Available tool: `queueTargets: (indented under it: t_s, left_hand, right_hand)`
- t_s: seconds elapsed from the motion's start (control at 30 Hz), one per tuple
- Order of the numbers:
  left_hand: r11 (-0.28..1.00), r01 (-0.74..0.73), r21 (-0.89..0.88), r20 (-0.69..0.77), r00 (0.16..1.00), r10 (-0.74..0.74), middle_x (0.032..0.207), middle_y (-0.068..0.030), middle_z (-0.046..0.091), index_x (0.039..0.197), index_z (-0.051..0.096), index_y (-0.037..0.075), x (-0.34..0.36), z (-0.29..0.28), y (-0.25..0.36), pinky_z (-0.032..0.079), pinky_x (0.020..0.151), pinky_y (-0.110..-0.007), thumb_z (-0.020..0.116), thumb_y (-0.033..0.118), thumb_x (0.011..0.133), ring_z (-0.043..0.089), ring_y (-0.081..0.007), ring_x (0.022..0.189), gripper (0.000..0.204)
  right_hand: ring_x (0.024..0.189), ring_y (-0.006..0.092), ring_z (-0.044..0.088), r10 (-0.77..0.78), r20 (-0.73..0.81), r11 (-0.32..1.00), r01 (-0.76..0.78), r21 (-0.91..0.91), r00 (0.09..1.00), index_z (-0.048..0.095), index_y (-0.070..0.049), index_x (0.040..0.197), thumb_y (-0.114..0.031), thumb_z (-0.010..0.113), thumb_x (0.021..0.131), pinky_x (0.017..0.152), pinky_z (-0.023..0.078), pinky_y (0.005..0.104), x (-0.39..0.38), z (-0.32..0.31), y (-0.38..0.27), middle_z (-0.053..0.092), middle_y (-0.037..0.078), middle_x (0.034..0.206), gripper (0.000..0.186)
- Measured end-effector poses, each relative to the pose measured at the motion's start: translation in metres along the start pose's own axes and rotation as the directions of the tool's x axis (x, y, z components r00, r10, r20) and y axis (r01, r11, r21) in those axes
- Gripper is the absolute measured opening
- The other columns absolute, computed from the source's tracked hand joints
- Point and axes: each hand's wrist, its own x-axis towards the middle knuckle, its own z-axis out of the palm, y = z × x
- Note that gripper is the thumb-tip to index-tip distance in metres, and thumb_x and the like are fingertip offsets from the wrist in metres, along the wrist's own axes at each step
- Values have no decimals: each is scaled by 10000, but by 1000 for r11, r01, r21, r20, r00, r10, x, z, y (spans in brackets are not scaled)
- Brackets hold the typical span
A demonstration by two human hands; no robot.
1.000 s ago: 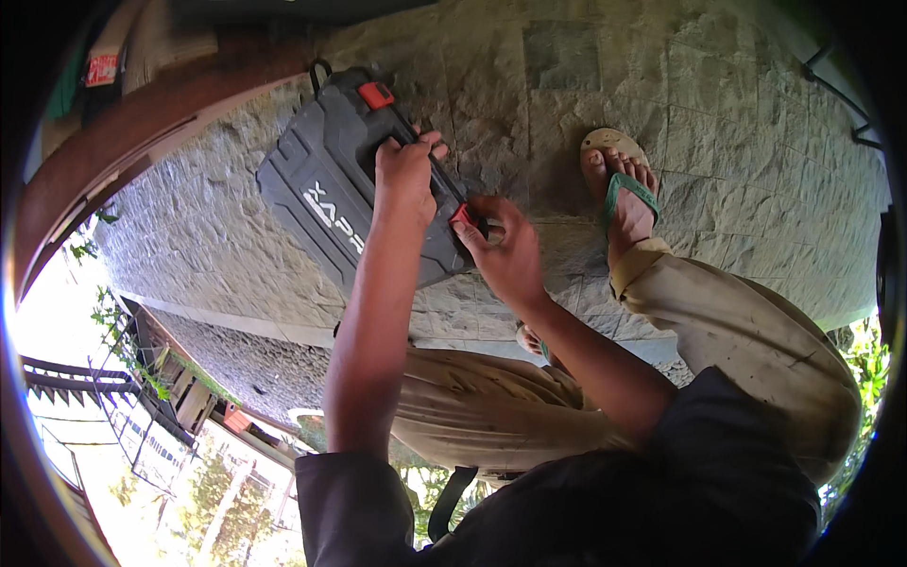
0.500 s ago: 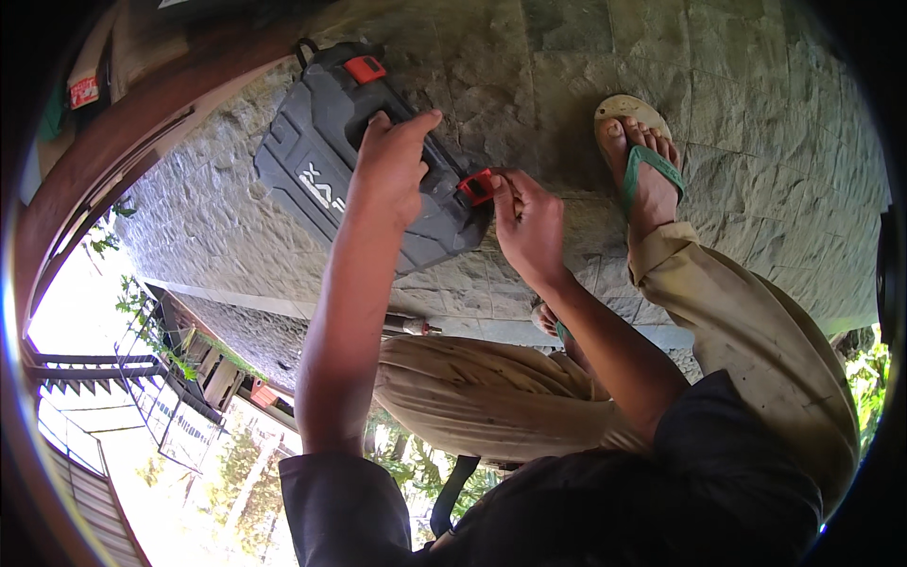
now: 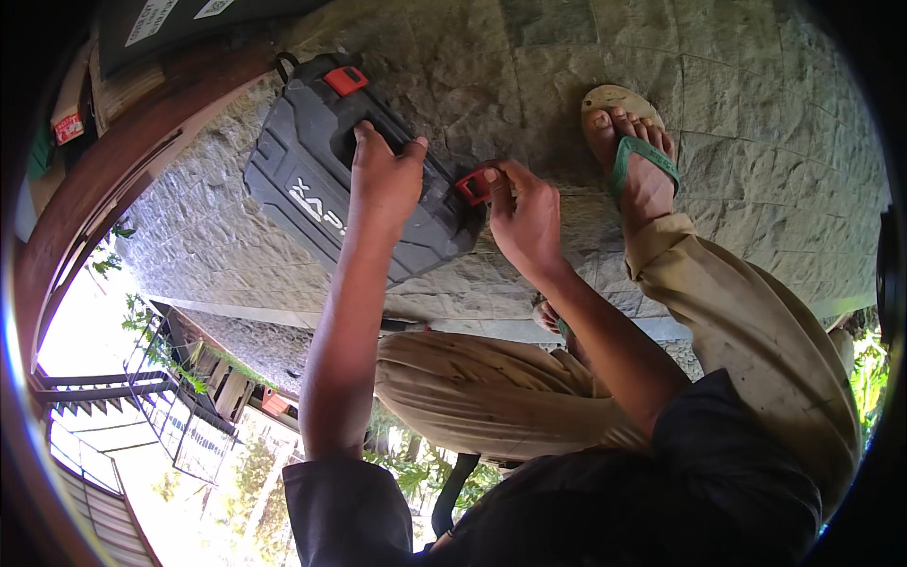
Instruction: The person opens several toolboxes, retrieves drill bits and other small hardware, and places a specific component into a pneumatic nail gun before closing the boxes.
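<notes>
A dark grey hard plastic tool case (image 3: 316, 156) lies on the stone floor, with ridged panels and pale lettering on its lid. My left hand (image 3: 385, 189) is closed around the case's handle bar, its thumb over the bar; the other fingers are mostly hidden. At the case's near right corner, a red latch (image 3: 470, 186) is pinched between the thumb and forefinger of my right hand (image 3: 524, 217). This latch sticks out from the edge. Toward the far end sits a second red latch (image 3: 346, 80), touched by neither hand.
My foot in a green-strapped flip-flop (image 3: 647, 165) stands right of the case. A brown wooden beam (image 3: 142, 180) curves along the left. Beyond it is a dark box (image 3: 189, 33) with white labels. A dark rod-like thing (image 3: 404, 323) lies near my knee, partly hidden.
The view has shifted slightly, bringing more of the dark labelled box into sight. My right fingers have moved a little on the red latch, which looks tilted farther out. The left hand keeps its hold.
</notes>
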Motion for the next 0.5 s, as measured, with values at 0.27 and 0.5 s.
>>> queueTargets:
  t_s: [0.27,0.5]
  left_hand:
    - [961,-50,274,0,999,52,1261,-420,581,1360,369,-169,-8,-2,16,463,1035,-499,659,123,950,560,-549,1226,581]
    - [965,-91,244,-55,993,108,1261,-399,590,1296,453,-158,-5,-4,9,464,1031,-491,655,141,960,568,-535,1225,493]
  right_hand:
    - [754,158,712,88,216,955,-144,260,972,759,10,1035,-220,689,1000,682,518,328,14,-3,23,766,126,829,244]
    - [668,145,671,58,224,983,-94,157,973,777,5,982,-236,707,987,652,510,326,15,-10,9,743,112,756,251]
